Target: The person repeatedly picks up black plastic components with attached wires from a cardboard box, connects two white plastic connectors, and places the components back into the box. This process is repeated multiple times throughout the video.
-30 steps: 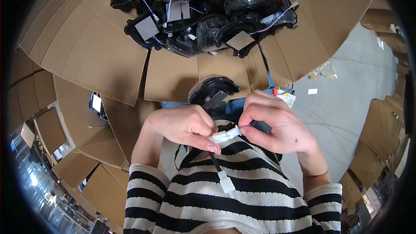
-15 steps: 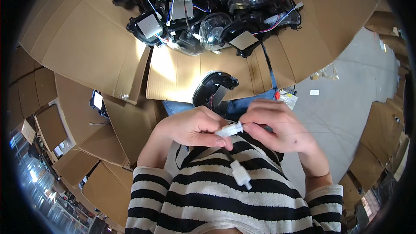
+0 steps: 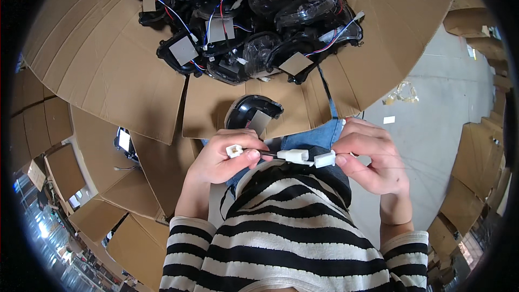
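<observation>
My left hand [image 3: 224,154] is closed, thumb against fingers, on a dark cable [image 3: 267,153]. A small white connector [image 3: 234,151] lies against its fingers. Past the fingertips, the cable runs right to a white connector housing [image 3: 293,156]. My right hand [image 3: 373,154] pinches a white plug [image 3: 325,159] at its right end, where thin wires trail off. Plug and housing sit end to end, nearly in line, with a narrow gap between them. Just beyond my left hand, a black lamp unit [image 3: 254,111] with a grey square patch rests against the carton flap; its lower part is hidden.
A big open carton [image 3: 102,59] ahead holds several black lamp units [image 3: 270,48] with clear lenses and coloured wires. Further cartons [image 3: 138,238] stand at left, and more boxes [image 3: 459,184] line the right. Scraps of clear plastic [image 3: 401,93] lie on the grey floor [image 3: 427,108].
The plug in my right hand has come apart from the housing, and my hands are wider apart. The bright light around the near lamp unit has gone out. The hanging connector now lies at my left fingers.
</observation>
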### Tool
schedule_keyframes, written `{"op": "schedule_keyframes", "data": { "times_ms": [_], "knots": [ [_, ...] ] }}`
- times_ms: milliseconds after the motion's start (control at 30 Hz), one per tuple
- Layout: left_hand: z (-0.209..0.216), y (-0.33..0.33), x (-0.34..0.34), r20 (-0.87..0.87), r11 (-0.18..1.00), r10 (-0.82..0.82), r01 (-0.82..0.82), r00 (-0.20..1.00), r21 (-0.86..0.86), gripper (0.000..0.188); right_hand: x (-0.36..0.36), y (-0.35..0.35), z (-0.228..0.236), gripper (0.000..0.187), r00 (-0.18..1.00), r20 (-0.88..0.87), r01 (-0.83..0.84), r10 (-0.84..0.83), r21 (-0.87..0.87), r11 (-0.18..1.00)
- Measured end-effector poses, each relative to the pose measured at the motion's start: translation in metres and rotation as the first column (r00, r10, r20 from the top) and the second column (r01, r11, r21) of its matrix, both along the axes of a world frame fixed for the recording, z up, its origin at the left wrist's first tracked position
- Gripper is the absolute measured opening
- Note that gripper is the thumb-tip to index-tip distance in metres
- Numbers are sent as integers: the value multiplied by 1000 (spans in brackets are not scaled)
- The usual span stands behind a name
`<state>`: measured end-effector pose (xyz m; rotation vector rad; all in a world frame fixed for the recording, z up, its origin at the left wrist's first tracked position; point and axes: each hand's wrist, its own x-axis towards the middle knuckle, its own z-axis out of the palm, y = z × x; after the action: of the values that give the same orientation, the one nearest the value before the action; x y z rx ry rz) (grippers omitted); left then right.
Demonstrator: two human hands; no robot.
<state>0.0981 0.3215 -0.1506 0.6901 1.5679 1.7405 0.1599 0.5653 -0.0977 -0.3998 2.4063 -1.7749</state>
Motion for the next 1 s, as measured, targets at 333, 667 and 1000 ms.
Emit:
{"op": "schedule_keyframes", "data": {
  "times_ms": [333, 667, 1000],
  "knots": [
    [-15, -3, -4, 75, 977, -129, 114, 989, 178, 18, -5, -6, 2, 5, 994, -79, -65, 71, 78, 995],
    [-4, -3, 16, 121, 971, -184, 162, 975, 175, 17, 8, -9, 0, 8, 990, -64, -112, 127, 197, 974],
    [85, -174, 49, 167, 442, 772, -707, 613, 551, 18, 20, 10, -7, 5, 999, 29, 31, -33, 58, 998]
  ]
}}
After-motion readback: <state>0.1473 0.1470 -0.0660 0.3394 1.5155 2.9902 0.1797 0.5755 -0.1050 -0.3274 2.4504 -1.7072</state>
